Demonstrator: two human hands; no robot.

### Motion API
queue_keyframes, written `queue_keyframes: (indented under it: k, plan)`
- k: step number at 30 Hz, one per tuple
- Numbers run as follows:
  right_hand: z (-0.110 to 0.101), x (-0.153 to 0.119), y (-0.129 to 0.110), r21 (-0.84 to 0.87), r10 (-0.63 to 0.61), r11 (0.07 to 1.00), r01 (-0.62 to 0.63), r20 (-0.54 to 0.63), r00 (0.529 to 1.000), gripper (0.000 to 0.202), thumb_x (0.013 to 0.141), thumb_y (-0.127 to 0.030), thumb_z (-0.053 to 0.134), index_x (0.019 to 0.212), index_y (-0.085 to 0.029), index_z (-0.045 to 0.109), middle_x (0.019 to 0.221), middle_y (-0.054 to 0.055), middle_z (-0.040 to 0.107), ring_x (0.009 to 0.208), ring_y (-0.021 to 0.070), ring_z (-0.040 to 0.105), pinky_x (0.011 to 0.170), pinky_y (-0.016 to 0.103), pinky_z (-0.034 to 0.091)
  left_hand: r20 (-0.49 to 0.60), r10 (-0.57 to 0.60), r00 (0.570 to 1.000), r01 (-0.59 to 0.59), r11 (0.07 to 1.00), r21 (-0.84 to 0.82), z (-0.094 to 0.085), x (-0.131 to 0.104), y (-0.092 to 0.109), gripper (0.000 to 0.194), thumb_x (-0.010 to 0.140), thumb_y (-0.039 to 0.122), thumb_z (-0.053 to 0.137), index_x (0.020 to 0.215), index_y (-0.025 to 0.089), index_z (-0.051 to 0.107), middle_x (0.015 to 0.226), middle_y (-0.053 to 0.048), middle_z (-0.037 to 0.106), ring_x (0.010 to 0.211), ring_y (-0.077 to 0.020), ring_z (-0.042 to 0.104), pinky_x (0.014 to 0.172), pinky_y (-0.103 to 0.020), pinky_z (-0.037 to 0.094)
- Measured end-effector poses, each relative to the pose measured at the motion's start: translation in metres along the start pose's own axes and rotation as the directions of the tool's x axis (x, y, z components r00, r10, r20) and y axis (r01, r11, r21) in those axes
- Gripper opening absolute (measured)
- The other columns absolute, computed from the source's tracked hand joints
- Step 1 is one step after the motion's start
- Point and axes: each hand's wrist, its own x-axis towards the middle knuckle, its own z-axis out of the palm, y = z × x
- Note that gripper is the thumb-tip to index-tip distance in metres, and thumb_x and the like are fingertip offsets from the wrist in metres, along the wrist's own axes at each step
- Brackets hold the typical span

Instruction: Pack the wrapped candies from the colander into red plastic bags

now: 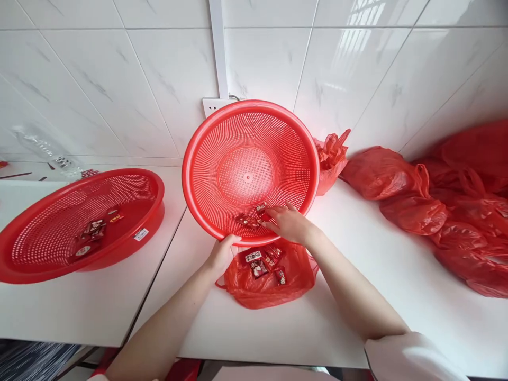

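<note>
A round red perforated basket (248, 159) is tilted up on its side, its opening facing me. My left hand (225, 256) grips its lower rim, thumb over the edge. Inside the basket, my right hand (288, 222) has its fingers spread beside several small red packets (249, 220) lying near the lower rim. Directly beneath the rim, an open red plastic bag (262, 296) lies on the white table, with several red snack packets (260, 268) in it.
A second red basket (153, 222) with several packets stands at the left. Tied red bags (381, 174) pile up on the right, and another bag (329, 164) is behind the tilted basket. A clear plastic bottle (47, 151) lies back left, near the tiled wall.
</note>
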Motion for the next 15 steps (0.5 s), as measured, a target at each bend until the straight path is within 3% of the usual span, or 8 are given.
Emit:
queue_keyframes:
  k: [4,6,8,10,12,15]
  plan:
    - [-0.016,-0.009,0.001,0.209,-0.202,0.959,0.189,0.042,0.979,0.036,0.089,-0.041,0.054,0.117,-0.020,0.063,0.110,0.010,0.068,0.102,0.0230,0.062,0.096,0.039,0.040,0.004,-0.064,0.998,0.064,0.998,-0.027,-0.002,0.003,0.002,0.035,0.078,0.019,0.049,0.103,0.004,0.069,0.107,-0.016,0.071,0.112,-0.0315,0.061,0.104,-0.049,0.041]
    - [-0.022,-0.011,0.000,0.319,-0.274,0.913,0.253,0.020,0.962,0.030,0.086,-0.035,0.058,0.112,-0.021,0.065,0.106,0.007,0.068,0.094,0.0189,0.062,0.084,0.031,0.044,-0.002,-0.036,0.999,0.036,0.999,-0.023,-0.005,0.005,0.002,0.035,0.078,0.018,0.049,0.103,0.003,0.068,0.109,-0.017,0.070,0.112,-0.0314,0.061,0.105,-0.049,0.041]
    - [-0.023,-0.009,-0.001,0.422,-0.251,0.875,0.237,-0.023,0.968,0.021,0.088,-0.034,0.055,0.097,-0.019,0.067,0.090,0.003,0.067,0.078,0.0145,0.059,0.071,0.026,0.043,0.000,0.012,1.000,-0.012,1.000,-0.020,-0.007,0.005,0.002,0.035,0.079,0.017,0.050,0.106,0.004,0.067,0.113,-0.016,0.069,0.114,-0.0308,0.060,0.105,-0.048,0.040]
    - [-0.019,-0.004,-0.001,0.549,-0.132,0.823,0.148,-0.070,0.989,0.028,0.090,-0.040,0.052,0.081,-0.017,0.064,0.070,-0.001,0.059,0.062,0.0108,0.050,0.059,0.024,0.038,0.007,0.024,1.000,-0.024,0.999,-0.027,-0.008,0.005,0.001,0.035,0.080,0.016,0.049,0.109,0.006,0.067,0.115,-0.015,0.068,0.115,-0.0302,0.059,0.105,-0.048,0.040]
    - [-0.015,0.001,0.000,0.702,-0.031,0.709,0.073,-0.072,0.997,0.036,0.088,-0.048,0.052,0.074,-0.016,0.059,0.061,-0.004,0.049,0.055,0.0085,0.041,0.054,0.022,0.032,0.015,0.010,1.000,-0.010,0.999,-0.036,-0.008,0.004,0.001,0.036,0.081,0.016,0.048,0.110,0.007,0.066,0.115,-0.014,0.068,0.114,-0.0296,0.060,0.104,-0.047,0.041]
    - [-0.015,0.005,0.000,0.859,-0.049,0.507,0.068,-0.050,0.998,0.037,0.084,-0.049,0.057,0.074,-0.014,0.059,0.063,-0.003,0.051,0.057,0.0081,0.043,0.055,0.022,0.033,0.032,0.001,0.999,0.000,0.999,-0.041,-0.005,0.003,0.002,0.037,0.082,0.016,0.045,0.111,0.007,0.066,0.114,-0.014,0.069,0.113,-0.0294,0.061,0.104,-0.047,0.042]
